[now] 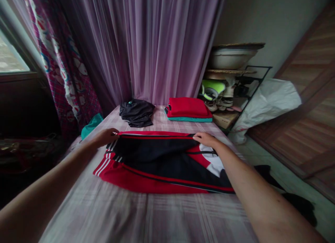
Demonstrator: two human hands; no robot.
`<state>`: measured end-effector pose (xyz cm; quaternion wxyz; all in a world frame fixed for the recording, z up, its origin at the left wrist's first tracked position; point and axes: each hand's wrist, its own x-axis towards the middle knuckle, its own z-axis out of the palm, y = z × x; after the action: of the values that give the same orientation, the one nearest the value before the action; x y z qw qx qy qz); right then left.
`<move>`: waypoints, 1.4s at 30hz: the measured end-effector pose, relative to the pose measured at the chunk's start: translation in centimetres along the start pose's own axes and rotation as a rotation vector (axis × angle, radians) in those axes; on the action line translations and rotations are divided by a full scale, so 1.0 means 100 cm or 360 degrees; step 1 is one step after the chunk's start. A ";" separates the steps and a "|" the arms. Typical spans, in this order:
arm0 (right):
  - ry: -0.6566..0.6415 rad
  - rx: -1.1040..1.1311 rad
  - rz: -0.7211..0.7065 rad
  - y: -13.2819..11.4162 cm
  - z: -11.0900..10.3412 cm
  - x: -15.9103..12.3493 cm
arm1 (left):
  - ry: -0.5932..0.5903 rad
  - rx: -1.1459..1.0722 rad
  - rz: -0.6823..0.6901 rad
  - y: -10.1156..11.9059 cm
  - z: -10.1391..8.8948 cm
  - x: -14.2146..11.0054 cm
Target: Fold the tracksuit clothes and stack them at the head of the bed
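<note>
A black, red and white track jacket (157, 152) lies flat and partly folded across the bed, its striped ribbed edge to the left. Its far edge is pinched at the left end by my left hand (106, 136), fingers closed. My right hand (205, 139) grips the same edge toward the right end, thumb and fingers pressed together. Between my hands the edge runs nearly straight. Part of the jacket's right side is hidden behind my right forearm.
Beyond the jacket, a crumpled dark garment (137, 112) lies left of a folded red and teal stack (190, 108). Purple curtains (167, 44) hang behind the checked bed (146, 218). To the right stand a shoe rack (251, 107), a white sack (269, 103) and a wooden door (309, 107).
</note>
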<state>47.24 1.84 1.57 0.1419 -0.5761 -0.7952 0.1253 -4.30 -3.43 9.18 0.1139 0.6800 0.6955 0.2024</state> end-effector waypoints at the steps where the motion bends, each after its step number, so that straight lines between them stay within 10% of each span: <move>1: 0.0019 -0.0025 0.0044 0.002 0.004 0.001 | 0.0004 0.0040 -0.0065 -0.006 0.013 0.001; 8: 0.0243 -0.0351 0.0172 0.007 0.020 -0.011 | 0.0077 0.0228 -0.0199 -0.024 0.048 -0.005; 15: 0.0569 -0.0296 0.0027 -0.044 0.022 -0.011 | 0.0291 0.0430 0.0293 0.023 0.057 -0.022; 24: 0.0225 0.0100 -0.0582 -0.131 0.055 -0.048 | -0.0289 0.0201 0.1035 0.086 0.099 -0.087; 34: 0.0411 0.0353 -0.0631 -0.105 0.059 -0.054 | -0.0238 -0.0220 0.0570 0.092 0.105 -0.068; 42: 0.0527 0.0199 -0.0557 -0.123 0.050 -0.061 | -0.0367 -0.0310 0.0685 0.097 0.104 -0.064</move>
<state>36.38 -7.94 0.86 0.3253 -0.4323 -0.8394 0.0517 9.28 -8.51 3.41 0.2118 0.8166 0.4945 0.2093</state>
